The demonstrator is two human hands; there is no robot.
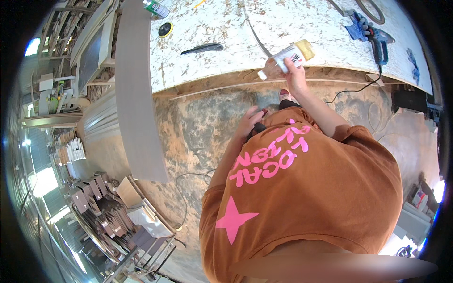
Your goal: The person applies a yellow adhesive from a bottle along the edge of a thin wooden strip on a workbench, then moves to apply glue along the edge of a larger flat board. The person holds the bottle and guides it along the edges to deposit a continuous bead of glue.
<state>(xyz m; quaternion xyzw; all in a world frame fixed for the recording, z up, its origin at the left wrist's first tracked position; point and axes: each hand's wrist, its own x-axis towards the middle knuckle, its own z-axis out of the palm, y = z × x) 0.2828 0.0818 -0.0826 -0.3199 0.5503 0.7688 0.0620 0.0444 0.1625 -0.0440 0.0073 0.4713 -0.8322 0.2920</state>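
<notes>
My right hand (295, 79) is wrapped round a clear plastic bottle (288, 58) with a white label and a pale cap. The bottle is tilted over the table's near edge, cap end down to the left and its yellowish contents at the upper right end. My left hand (248, 121) hangs low by the front of my brown shirt, fingers apart, and I see nothing held in it. Nearest the bottle on the worn white tabletop (212, 68) lies a slim black tool (202, 48) whose kind I cannot make out.
A green can (155, 8) and a round black-and-yellow pad (165, 30) lie at the table's far left. On the right is a blue corded power tool (379, 43), its cable hanging over the edge. A long grey board (137, 94) runs along the left side. A cable (188, 175) trails on the floor.
</notes>
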